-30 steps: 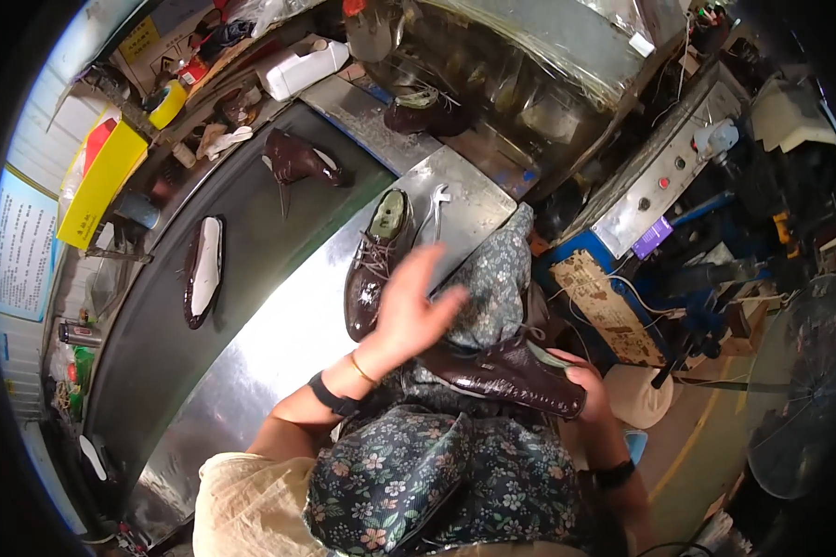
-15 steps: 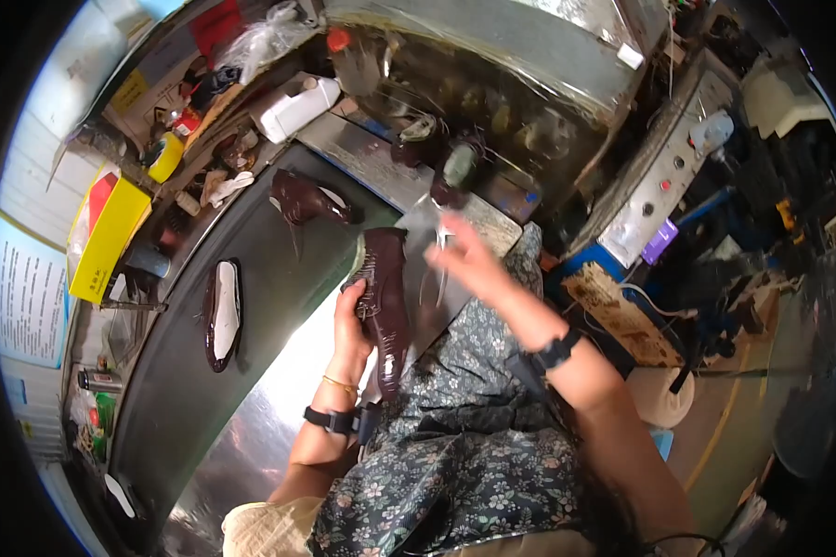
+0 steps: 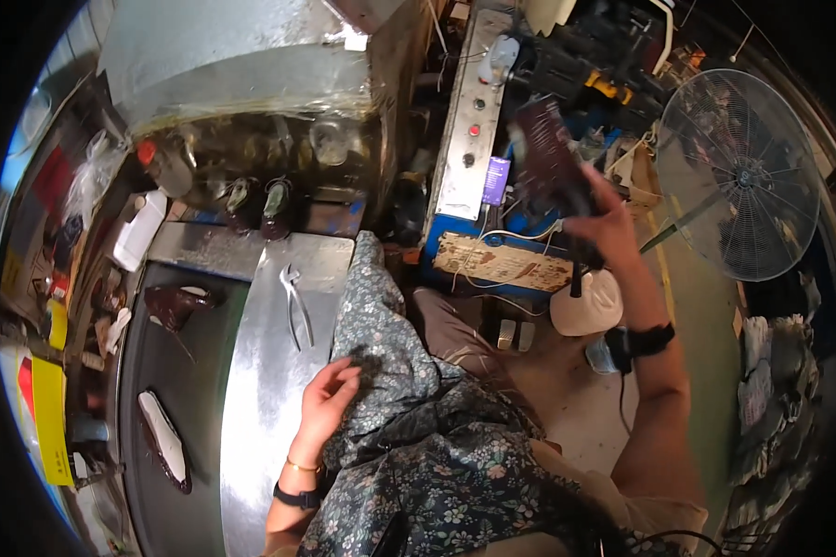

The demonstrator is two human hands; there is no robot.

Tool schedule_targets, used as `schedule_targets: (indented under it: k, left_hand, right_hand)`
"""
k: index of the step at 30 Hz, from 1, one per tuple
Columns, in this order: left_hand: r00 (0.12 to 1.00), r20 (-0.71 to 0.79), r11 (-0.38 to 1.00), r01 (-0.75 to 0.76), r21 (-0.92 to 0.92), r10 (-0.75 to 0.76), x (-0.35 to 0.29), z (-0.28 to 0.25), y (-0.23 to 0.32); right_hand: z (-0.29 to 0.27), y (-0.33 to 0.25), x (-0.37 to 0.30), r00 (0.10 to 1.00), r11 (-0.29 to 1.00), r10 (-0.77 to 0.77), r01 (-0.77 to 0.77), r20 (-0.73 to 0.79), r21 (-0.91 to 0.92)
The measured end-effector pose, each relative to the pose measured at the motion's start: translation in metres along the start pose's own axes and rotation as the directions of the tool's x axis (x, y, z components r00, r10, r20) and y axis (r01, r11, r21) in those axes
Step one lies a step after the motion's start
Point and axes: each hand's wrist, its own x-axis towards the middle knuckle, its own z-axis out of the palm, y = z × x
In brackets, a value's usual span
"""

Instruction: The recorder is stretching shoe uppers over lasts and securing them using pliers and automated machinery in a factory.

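My right hand (image 3: 611, 219) is out to the right, gripping a glossy dark brown boot (image 3: 550, 148) that is raised and slightly blurred. My left hand (image 3: 329, 397) hangs empty at the edge of the metal worktop (image 3: 260, 408), its fingers loosely curled and apart. A pair of silver pliers (image 3: 299, 314) lies on that worktop, beyond the left hand. Two more dark brown boots rest on the dark belt to the left: one farther boot (image 3: 169, 304) on its side, and a nearer boot (image 3: 164, 436) with its pale sole showing.
A control panel (image 3: 469, 130) with knobs and a red button stands ahead, near the boot. At the right is a large wire-caged fan (image 3: 743, 176). Below the right hand sits a cream-coloured round container (image 3: 585, 304). Two small dark shoe-like items (image 3: 276, 209) stand at the worktop's far end.
The boot has passed from my left hand to my right and been carried far right. My left hand is now empty. The pliers lie on the worktop. The view has turned right.
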Motion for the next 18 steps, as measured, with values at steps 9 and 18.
schedule_targets:
  k: [9, 18]
  left_hand:
    - [0.975, -0.222, 0.999, 0.014, -0.043, -0.023, -0.009, -0.008, -0.047]
    - [0.994, -0.101, 0.993, 0.059, 0.105, -0.049, -0.005, 0.019, -0.038]
  right_hand:
    - [-0.127, 0.071, 0.112, 0.921, 0.613, 0.125, -0.363, -0.368, -0.702]
    - [-0.165, 0.084, 0.125, 0.978, 0.767, 0.184, -0.204, -0.097, -0.608]
